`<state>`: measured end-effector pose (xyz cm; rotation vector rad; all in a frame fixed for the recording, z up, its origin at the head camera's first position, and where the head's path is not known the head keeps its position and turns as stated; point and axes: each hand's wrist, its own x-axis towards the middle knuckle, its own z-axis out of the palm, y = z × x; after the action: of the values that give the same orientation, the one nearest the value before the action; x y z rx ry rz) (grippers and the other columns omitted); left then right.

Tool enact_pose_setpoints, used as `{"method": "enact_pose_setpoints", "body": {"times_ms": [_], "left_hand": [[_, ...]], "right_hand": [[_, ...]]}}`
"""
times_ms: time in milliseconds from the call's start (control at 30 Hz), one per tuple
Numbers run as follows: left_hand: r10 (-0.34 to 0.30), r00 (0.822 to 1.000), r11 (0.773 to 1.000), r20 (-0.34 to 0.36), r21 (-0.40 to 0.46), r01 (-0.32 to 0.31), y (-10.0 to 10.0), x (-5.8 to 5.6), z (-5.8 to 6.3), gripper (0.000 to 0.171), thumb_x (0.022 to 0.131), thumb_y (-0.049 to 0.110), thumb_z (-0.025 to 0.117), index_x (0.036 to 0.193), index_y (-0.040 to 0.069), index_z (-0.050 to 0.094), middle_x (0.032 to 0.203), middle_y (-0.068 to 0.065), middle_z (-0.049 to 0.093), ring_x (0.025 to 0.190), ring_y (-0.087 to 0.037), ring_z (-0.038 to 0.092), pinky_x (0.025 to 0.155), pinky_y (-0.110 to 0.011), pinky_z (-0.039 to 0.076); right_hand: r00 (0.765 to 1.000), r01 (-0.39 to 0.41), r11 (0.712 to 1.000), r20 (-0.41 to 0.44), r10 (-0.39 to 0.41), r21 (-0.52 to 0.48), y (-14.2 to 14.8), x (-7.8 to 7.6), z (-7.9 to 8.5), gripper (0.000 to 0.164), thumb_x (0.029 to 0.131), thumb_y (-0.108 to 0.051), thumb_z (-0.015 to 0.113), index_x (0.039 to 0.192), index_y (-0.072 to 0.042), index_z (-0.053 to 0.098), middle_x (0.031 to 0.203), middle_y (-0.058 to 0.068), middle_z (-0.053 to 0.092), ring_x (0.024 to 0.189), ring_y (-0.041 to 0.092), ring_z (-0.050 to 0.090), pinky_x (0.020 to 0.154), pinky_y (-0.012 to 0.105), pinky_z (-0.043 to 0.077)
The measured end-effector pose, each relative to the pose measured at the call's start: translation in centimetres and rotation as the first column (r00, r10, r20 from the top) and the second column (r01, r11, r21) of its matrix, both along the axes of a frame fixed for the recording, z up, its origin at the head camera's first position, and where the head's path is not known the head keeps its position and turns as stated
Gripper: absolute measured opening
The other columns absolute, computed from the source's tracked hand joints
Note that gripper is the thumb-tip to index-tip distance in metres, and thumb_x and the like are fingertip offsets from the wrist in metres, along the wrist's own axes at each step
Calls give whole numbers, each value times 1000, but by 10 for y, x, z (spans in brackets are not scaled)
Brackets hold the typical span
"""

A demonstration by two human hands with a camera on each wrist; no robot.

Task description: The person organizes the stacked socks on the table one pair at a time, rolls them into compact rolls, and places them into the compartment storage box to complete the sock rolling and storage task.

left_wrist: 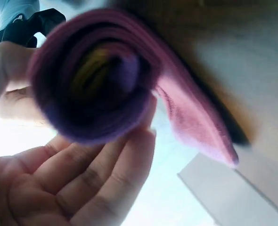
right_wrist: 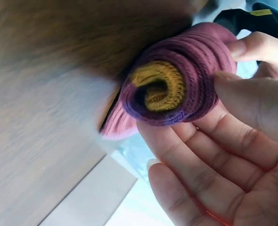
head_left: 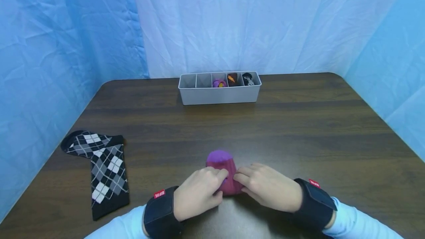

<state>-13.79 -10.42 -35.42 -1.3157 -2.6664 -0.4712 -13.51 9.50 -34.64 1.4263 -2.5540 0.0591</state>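
A maroon and purple sock (head_left: 221, 159), partly rolled up, lies on the table in front of me. My left hand (head_left: 200, 191) grips the near left side of the roll, and my right hand (head_left: 270, 187) holds its right side between thumb and fingers. In the left wrist view the end of the sock roll (left_wrist: 153, 56) shows a spiral with yellow deep inside, and a flat pink tail stretches away from it. The right wrist view shows the roll's other end (right_wrist: 200, 66), mustard yellow at its core.
To the left lies a black and grey argyle sock (head_left: 107, 172), flat on the dark wooden table (head_left: 299, 121). At the back stands a grey divided box (head_left: 219, 97); three of its compartments hold rolled socks (head_left: 232, 79). Blue sheets (head_left: 232, 21) hang around the table.
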Motion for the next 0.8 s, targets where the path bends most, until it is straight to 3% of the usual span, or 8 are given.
{"method": "enact_pose_setpoints", "body": {"times_ms": [167,333,433,600,800], "left_hand": [[-20,981,1000,194,26,15,-3,-6,0,24,67,9,55,88,8,44,55,10,33,47,0,30,41,-12,23],[4,952,1000,308,17,-10,-6,-10,3,22,71,9,54,90,7,43,56,8,35,46,0,31,42,-13,26],[26,965,1000,262,-18,-22,-7,-11,4,19,72,12,56,87,9,46,61,7,39,52,-3,35,45,-14,29],[55,995,997,78,-53,-51,-8,-12,5,12,73,16,58,84,11,55,77,5,47,67,-8,38,50,-15,31],[91,996,996,-24,2,-91,-7,-16,-1,12,71,14,58,83,13,54,70,6,48,62,-8,40,50,-18,30]], "right_hand": [[1000,-11,1000,4,11,-5,1,0,-1,23,75,-18,61,97,-12,58,82,-6,58,75,6,53,67,24,44],[999,1,997,43,2,-76,0,-2,-1,23,76,-21,61,98,-14,57,82,-8,55,72,3,49,65,21,43],[997,-27,989,69,37,-145,-1,-3,2,21,75,-19,62,95,-16,55,85,-8,51,74,2,47,67,19,42],[993,-64,984,91,80,-169,-2,-1,4,26,73,-20,65,98,-18,56,92,-8,52,82,4,50,75,22,44],[997,-37,993,67,45,-113,-3,-2,3,33,69,-22,68,100,-16,57,95,-6,55,86,6,53,77,26,45]]}}
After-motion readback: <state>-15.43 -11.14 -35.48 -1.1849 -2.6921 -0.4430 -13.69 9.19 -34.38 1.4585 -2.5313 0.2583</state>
